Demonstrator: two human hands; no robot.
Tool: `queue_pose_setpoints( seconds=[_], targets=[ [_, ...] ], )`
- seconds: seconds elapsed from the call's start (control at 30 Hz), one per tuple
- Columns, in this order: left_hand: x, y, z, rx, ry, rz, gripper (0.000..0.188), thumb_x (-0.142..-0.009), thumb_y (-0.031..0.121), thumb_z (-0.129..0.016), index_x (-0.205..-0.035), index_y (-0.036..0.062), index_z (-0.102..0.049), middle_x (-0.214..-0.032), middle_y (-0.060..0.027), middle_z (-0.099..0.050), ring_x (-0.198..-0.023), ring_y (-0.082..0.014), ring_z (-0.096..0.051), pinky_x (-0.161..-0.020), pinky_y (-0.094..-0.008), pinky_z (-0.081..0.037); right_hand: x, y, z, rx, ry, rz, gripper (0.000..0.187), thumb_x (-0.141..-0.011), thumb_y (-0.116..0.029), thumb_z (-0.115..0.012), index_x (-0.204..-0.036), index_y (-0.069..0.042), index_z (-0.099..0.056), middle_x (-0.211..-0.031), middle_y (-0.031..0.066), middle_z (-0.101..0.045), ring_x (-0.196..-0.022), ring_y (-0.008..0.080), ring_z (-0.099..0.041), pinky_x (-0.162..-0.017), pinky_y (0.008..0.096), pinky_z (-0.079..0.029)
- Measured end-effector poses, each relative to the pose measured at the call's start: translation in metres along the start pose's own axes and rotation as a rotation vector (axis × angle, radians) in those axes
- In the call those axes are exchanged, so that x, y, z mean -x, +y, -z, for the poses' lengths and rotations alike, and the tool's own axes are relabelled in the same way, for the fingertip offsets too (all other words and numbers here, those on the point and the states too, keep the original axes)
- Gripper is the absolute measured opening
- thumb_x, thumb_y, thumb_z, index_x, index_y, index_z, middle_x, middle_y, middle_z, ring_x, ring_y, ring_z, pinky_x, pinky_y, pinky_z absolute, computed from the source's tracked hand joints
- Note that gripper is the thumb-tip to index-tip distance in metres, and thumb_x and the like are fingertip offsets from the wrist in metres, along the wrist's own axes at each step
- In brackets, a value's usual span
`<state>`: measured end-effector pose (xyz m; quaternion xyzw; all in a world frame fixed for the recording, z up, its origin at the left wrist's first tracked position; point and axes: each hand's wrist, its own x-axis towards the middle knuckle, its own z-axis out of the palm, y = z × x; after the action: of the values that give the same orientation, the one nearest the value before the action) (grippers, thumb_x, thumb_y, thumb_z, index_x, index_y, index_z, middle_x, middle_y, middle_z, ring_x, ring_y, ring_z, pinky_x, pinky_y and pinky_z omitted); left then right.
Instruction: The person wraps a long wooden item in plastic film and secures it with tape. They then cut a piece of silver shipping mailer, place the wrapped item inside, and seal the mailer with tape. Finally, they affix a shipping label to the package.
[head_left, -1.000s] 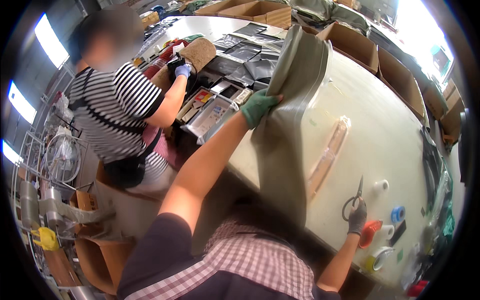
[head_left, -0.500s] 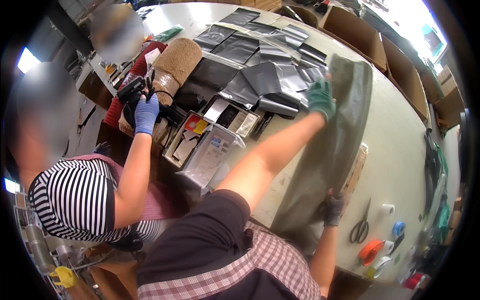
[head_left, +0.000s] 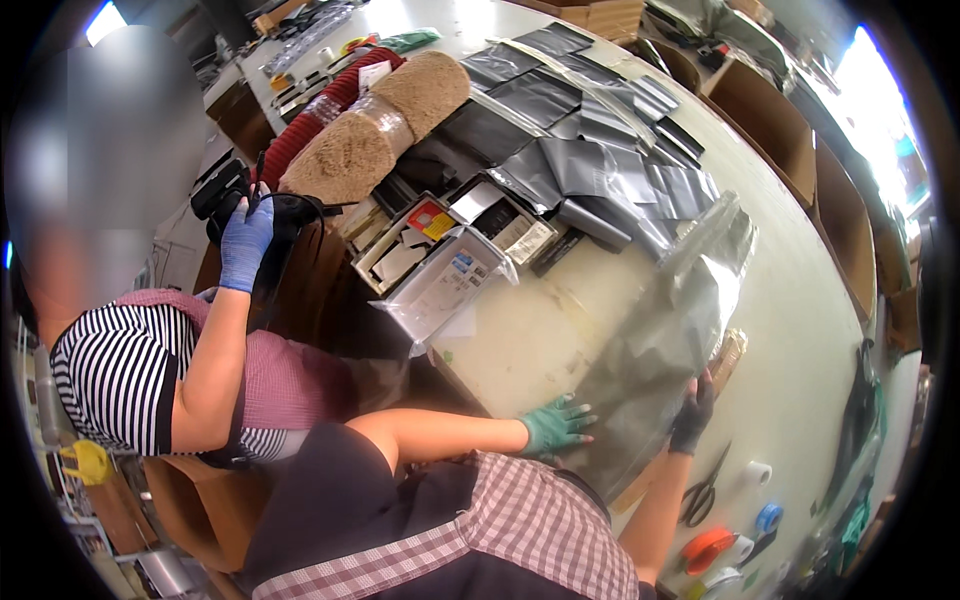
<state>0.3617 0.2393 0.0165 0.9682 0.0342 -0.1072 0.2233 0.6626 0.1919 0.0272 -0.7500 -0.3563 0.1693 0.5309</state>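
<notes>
A long grey plastic sheet [head_left: 650, 345], wrinkled and shiny, lies across the table in front of me. My left hand [head_left: 556, 426], in a green glove, is open with its fingers spread at the sheet's left near edge. My right hand [head_left: 691, 418], in a dark grey glove, has its fingers closed on the sheet's right edge. Beside that hand, a brown cardboard-like strip [head_left: 731, 352] sticks out from under the sheet. Several grey plastic bags [head_left: 590, 165] lie spread beyond the sheet's far end.
Scissors [head_left: 704, 492], a white tape roll [head_left: 757, 472], a blue roll [head_left: 768, 517] and an orange tape dispenser [head_left: 707, 549] lie at right. Open boxes [head_left: 440, 285] and a tan carpet roll [head_left: 345, 155] stand left. A co-worker's blue-gloved hand [head_left: 247, 245] holds a black device. Cardboard boxes [head_left: 765, 120] line the far edge.
My left hand has come back from the sheet's far end to its near left edge. The sheet's far end is now crumpled and drawn nearer. My right hand stays at the right edge.
</notes>
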Motion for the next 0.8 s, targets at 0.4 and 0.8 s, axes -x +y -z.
queue_pose_setpoints(
  seconds=[0.4,0.8],
  targets=[
    [-0.050,-0.049,-0.010,-0.095,0.091,-0.049,0.084,-0.076,0.067,-0.058,-0.148,0.0361,-0.028,-0.159,-0.0069,-0.013,-0.146,-0.0306,-0.010,-0.114,-0.0552,-0.007,0.087,0.066,0.078,0.013,0.021,-0.476,0.096,-0.077,-0.022,-0.080,-0.148,-0.005,-0.017,-0.143,0.0205,-0.034,-0.121,0.0288,-0.047,-0.100,0.0375,-0.041],
    [-0.081,-0.068,0.003,-0.260,0.074,0.009,0.063,-0.074,0.049,-0.071,-0.132,0.0356,-0.052,-0.147,-0.0073,-0.038,-0.135,-0.0313,-0.034,-0.107,-0.0536,-0.026,0.077,0.046,0.068,-0.220,-0.174,-0.352,0.103,-0.071,-0.016,-0.083,-0.148,-0.005,-0.016,-0.132,0.0127,-0.045,-0.108,0.0238,-0.053,-0.089,0.0324,-0.046]
  ],
)
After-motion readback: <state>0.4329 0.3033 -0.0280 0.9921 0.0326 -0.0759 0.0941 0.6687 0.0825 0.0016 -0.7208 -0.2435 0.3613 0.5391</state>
